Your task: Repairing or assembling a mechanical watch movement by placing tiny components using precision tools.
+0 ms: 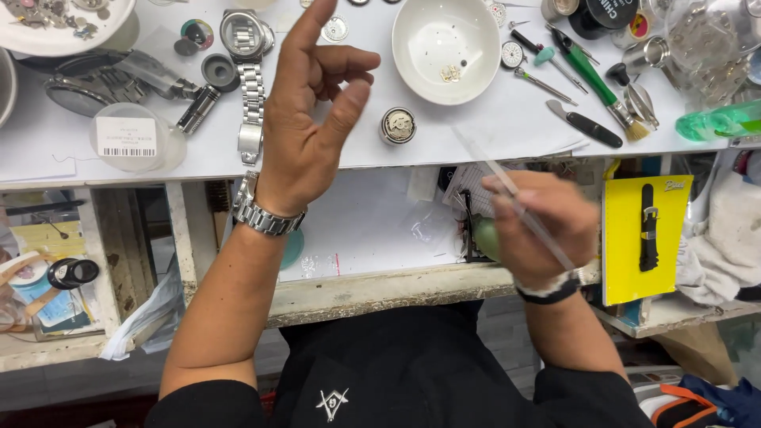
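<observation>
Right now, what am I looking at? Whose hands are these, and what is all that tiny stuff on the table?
You are looking down through a camera worn on a person's head, so the two arms reaching up from the bottom are that person's own. The left hand is lifted above the white worktop, with thumb and fingers curled close as if pinching something too small to see. It wears a metal wristwatch. The right hand is lower, over an open drawer, and holds a thin clear stick-like tool.

On the worktop lie watch things: a steel watch with its band, a round watch movement, a white bowl with tiny parts, a green-handled brush and small screwdrivers. At the right stands a yellow card holding a black strap.
</observation>
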